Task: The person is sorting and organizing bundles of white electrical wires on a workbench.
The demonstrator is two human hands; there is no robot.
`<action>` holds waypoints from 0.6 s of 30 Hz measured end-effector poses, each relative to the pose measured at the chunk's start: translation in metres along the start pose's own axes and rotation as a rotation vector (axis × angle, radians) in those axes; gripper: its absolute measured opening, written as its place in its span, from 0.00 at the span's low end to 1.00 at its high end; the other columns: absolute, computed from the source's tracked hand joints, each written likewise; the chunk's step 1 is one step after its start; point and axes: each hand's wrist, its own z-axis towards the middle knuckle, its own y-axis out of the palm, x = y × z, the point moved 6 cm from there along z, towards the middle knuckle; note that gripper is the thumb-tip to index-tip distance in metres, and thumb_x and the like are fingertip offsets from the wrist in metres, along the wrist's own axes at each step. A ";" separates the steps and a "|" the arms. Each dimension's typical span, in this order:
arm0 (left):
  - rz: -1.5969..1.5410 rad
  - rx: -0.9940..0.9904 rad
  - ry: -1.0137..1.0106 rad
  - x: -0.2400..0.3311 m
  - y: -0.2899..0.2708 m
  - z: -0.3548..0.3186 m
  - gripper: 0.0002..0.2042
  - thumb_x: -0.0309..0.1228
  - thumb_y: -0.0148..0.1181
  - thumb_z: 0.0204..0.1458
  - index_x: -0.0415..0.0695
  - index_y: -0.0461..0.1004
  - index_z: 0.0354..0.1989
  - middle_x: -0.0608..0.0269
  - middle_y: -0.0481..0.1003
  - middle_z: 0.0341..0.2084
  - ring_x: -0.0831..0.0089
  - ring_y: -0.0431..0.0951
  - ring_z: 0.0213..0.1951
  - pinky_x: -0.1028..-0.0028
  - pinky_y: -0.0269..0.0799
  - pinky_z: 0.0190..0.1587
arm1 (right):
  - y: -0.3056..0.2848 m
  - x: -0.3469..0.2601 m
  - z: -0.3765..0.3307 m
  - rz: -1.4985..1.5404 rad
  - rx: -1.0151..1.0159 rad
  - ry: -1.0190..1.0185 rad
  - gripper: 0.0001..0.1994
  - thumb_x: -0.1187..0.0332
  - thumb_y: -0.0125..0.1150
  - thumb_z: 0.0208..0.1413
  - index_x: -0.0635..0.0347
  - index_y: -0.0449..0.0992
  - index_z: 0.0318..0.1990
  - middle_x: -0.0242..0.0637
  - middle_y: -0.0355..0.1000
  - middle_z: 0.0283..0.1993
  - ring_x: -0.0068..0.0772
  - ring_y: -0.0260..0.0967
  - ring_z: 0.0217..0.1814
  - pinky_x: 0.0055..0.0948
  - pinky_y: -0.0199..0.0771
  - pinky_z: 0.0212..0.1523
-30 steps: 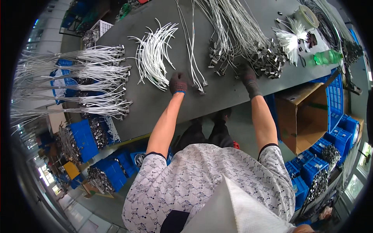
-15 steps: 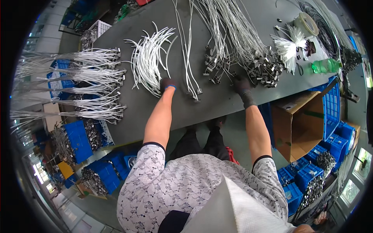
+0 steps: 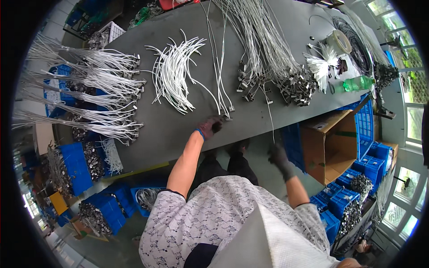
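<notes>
My left hand (image 3: 210,127), in a dark glove with a blue cuff, lies on the grey table (image 3: 178,134) near its front edge. Its fingers are curled, just below the metal ends of a few long white cables (image 3: 220,85). Whether it grips anything I cannot tell. My right hand (image 3: 279,157), also gloved, hangs below the table edge, off the top. A single thin cable (image 3: 271,117) runs down from the big grey cable bundle (image 3: 263,53) to this hand, which is closed on it.
A fan of short white cables (image 3: 172,73) lies left of centre. Bundles with metal ends (image 3: 89,89) overhang the table's left side. Metal clips (image 3: 297,87), a tape roll (image 3: 338,42) and a green bottle (image 3: 357,83) sit right. An open cardboard box (image 3: 328,143) and blue crates (image 3: 364,167) stand beside my right arm.
My right hand has left the pile of metal clips and dropped below the table edge, drawing one thin cable with it. My left hand stayed at the ends of the long white cables.
</notes>
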 end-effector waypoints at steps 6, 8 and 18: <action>0.026 -0.206 -0.033 -0.035 0.098 0.007 0.05 0.27 0.61 0.54 0.40 0.75 0.37 0.58 0.78 0.32 0.67 0.80 0.34 0.66 0.79 0.39 | 0.113 0.138 -0.207 -0.656 -0.212 -0.021 0.09 0.67 0.53 0.51 0.59 0.78 0.34 0.52 0.75 0.35 0.57 0.73 0.35 0.47 0.74 0.36; 0.039 -0.214 -0.074 -0.072 0.113 0.024 0.05 0.26 0.61 0.53 0.39 0.75 0.37 0.57 0.78 0.31 0.65 0.80 0.32 0.65 0.79 0.38 | 0.104 0.121 -0.254 -0.237 -0.036 0.154 0.14 0.60 0.56 0.52 0.58 0.79 0.40 0.51 0.77 0.35 0.54 0.74 0.46 0.45 0.72 0.45; 0.051 0.115 0.244 -0.172 0.215 0.039 0.06 0.26 0.56 0.53 0.36 0.71 0.31 0.54 0.76 0.23 0.62 0.80 0.27 0.65 0.77 0.25 | 0.123 0.225 -0.364 -0.450 -0.117 0.320 0.11 0.70 0.55 0.47 0.61 0.81 0.36 0.51 0.76 0.40 0.56 0.75 0.42 0.47 0.75 0.43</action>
